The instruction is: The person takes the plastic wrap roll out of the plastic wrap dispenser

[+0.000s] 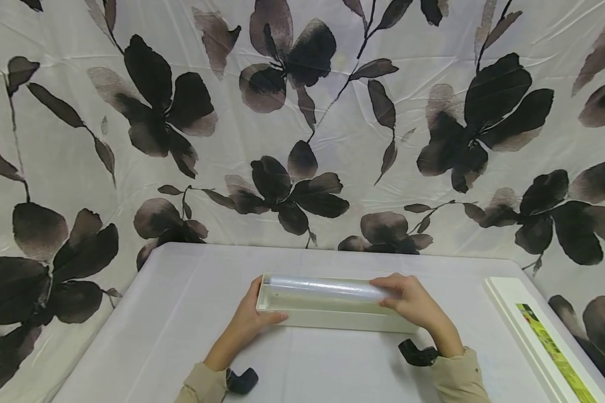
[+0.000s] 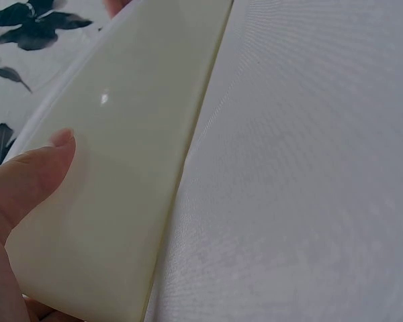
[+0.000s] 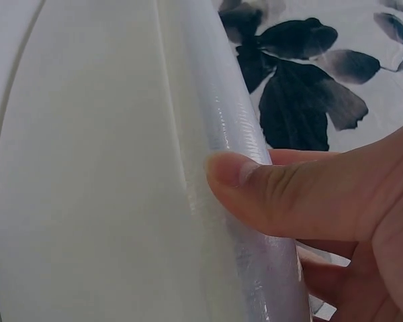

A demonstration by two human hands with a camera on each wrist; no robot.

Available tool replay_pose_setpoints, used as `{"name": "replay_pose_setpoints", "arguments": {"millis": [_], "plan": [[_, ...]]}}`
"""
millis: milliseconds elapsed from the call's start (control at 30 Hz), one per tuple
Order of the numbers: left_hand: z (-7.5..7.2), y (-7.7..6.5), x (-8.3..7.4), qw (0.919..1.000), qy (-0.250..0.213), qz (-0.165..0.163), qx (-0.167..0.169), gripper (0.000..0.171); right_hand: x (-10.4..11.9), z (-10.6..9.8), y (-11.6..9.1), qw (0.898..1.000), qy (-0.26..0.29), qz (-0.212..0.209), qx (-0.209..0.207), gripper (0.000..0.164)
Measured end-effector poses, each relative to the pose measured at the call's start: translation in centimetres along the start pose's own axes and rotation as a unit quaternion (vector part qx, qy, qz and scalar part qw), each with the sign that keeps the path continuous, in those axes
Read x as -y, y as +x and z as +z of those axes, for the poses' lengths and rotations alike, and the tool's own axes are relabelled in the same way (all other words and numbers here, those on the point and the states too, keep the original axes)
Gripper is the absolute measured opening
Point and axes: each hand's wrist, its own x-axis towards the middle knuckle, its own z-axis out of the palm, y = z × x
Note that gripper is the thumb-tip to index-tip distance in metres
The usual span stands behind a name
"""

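Note:
A long, cream-white open box (image 1: 338, 321) lies crosswise near the middle of the white table. My left hand (image 1: 249, 316) grips its left end, thumb along the front wall, as the left wrist view also shows on the box's side (image 2: 127, 154). A shiny, clear roll of cling film (image 1: 317, 286) lies along the box's back side. My right hand (image 1: 413, 299) holds the roll near its right end. In the right wrist view the thumb lies over the film roll (image 3: 232, 100) and the fingers are behind it, partly hidden.
At the table's right edge lies a long white lid-like piece (image 1: 509, 313) with a yellow-green label (image 1: 554, 352). The white tabletop (image 1: 181, 313) spreads around the box. A flower-patterned cloth (image 1: 302, 123) hangs behind. Black wrist pieces (image 1: 417, 354) sit at both sleeves.

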Motion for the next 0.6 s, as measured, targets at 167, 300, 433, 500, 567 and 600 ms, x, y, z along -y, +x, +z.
{"name": "replay_pose_setpoints", "arguments": {"millis": [167,300,433,500,567,600], "plan": [[0.0,0.1,0.1,1.0,-0.004,0.002,0.002,0.102,0.3,-0.1,-0.1,1.0,-0.008,-0.003,-0.014,0.042],[-0.1,0.1,0.1,1.0,-0.002,0.004,0.003,0.101,0.6,-0.2,-0.2,0.999,-0.015,-0.012,-0.029,0.043],[0.0,0.0,0.2,1.0,-0.002,0.006,0.006,0.102,1.0,-0.4,-0.4,0.999,-0.02,-0.017,-0.043,0.043],[0.0,0.0,0.3,1.0,-0.004,0.005,0.005,0.102,1.1,-0.5,-0.5,0.999,-0.02,-0.016,-0.047,0.043],[0.0,0.0,0.3,0.9999,-0.007,0.005,0.006,0.102,1.4,-0.6,-0.6,0.998,-0.021,-0.014,-0.051,0.043],[0.0,0.0,0.3,0.9999,-0.009,0.006,0.007,0.102,1.4,-0.7,-0.6,0.998,-0.022,-0.013,-0.054,0.043]]}}
